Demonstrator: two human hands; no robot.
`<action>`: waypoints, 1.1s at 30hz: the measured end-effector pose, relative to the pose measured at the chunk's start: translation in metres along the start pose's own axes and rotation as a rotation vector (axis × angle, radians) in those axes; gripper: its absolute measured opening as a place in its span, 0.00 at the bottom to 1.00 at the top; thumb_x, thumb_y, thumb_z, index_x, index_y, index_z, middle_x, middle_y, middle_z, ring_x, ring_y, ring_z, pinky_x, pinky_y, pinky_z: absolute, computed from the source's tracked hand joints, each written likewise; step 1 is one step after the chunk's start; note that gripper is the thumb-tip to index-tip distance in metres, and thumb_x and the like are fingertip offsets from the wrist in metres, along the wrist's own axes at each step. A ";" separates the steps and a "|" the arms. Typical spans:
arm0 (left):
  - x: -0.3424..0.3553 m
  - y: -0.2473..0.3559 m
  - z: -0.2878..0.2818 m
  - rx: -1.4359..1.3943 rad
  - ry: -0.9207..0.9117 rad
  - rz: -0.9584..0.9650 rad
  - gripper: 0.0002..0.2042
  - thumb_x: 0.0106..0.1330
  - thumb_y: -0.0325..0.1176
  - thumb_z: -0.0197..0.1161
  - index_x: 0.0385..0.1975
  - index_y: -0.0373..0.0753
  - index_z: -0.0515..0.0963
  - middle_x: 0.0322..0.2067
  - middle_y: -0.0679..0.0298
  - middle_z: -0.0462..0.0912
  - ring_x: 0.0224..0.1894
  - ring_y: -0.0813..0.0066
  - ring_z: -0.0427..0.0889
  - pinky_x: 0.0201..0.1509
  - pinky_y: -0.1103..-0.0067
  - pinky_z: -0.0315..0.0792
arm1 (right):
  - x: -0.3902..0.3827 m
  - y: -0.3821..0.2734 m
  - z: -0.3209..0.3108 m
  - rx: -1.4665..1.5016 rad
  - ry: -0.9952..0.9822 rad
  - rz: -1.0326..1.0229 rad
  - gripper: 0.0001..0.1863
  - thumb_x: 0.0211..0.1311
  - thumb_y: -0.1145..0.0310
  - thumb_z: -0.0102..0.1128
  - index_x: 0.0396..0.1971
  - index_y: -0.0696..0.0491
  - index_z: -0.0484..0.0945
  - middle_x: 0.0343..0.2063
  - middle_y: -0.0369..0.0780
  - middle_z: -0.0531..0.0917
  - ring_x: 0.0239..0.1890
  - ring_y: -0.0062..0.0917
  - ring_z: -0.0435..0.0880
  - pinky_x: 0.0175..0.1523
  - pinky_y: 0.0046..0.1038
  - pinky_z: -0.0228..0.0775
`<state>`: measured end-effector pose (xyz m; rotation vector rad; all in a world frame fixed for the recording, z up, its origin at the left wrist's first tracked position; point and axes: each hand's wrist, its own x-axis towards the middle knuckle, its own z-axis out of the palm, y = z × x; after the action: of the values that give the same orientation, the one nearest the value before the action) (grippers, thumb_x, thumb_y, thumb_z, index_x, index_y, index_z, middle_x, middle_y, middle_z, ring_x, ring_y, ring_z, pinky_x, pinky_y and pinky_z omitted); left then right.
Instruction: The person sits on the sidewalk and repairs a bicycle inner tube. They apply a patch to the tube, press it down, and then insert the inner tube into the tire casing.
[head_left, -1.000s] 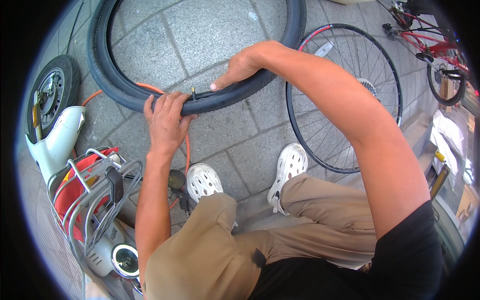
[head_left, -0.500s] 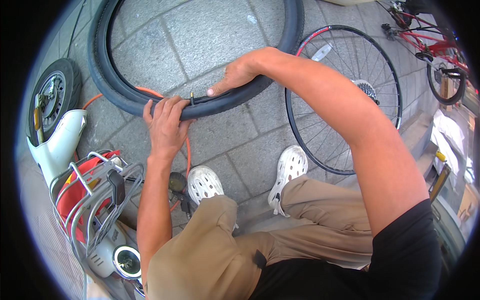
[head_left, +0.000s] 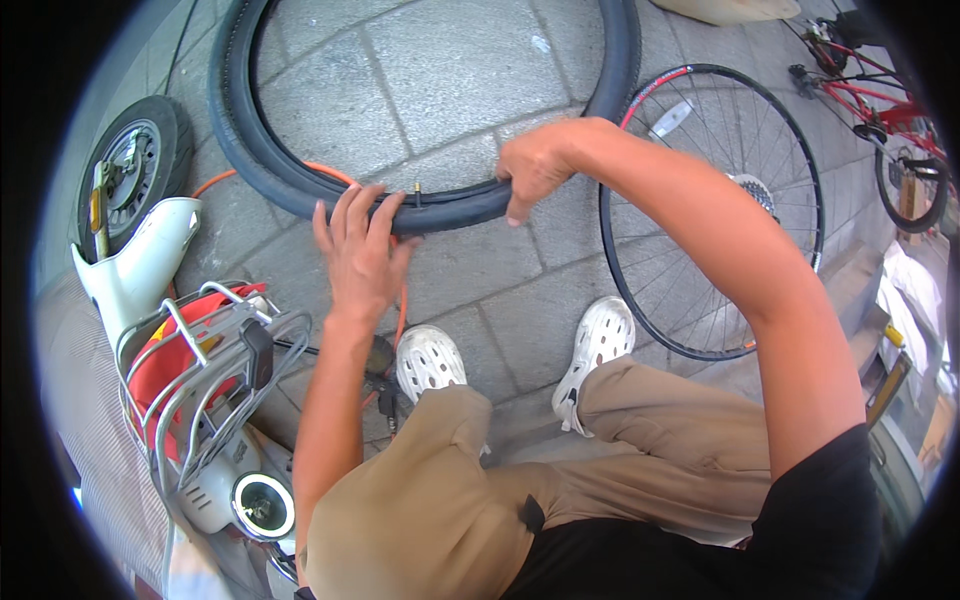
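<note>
A black bicycle tyre (head_left: 240, 135) stretches across the top of the view, with an inner tube lying along its inside. The tube's brass-coloured valve (head_left: 417, 193) points up between my hands. My left hand (head_left: 360, 255) holds the tyre's near side just left of the valve, fingers over it and thumb at its outer edge. Right of the valve, my right hand (head_left: 540, 170) is closed round the tyre, its thumb on the outer side and its fingertips partly hidden.
A spoked bicycle wheel (head_left: 611, 225) with a cassette lies at right, near a red bicycle (head_left: 865, 100). An orange hose (head_left: 404, 300) runs under the tyre. At left are a scooter wheel (head_left: 180, 150), white fender (head_left: 140, 265) and metal rack (head_left: 205, 350). White clogs (head_left: 430, 358) are below.
My right hand has slid rightward along the tyre, away from the valve, and now wraps round it. My left hand remains near the valve. The whole view has shifted slightly.
</note>
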<state>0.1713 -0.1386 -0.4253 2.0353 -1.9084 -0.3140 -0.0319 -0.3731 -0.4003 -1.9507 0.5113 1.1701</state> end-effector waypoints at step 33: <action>-0.047 0.012 0.002 -1.555 0.184 -1.489 0.11 0.75 0.29 0.60 0.52 0.33 0.78 0.45 0.56 0.86 0.48 0.61 0.88 0.52 0.57 0.80 | -0.013 -0.075 0.156 -0.152 0.963 -0.411 0.31 0.56 0.70 0.68 0.62 0.60 0.78 0.65 0.52 0.77 0.67 0.46 0.76 0.74 0.48 0.63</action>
<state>0.1556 -0.0924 -0.4250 1.5536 0.4837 -1.2605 -0.0739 -0.2045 -0.3989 -2.5275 0.4580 -0.0476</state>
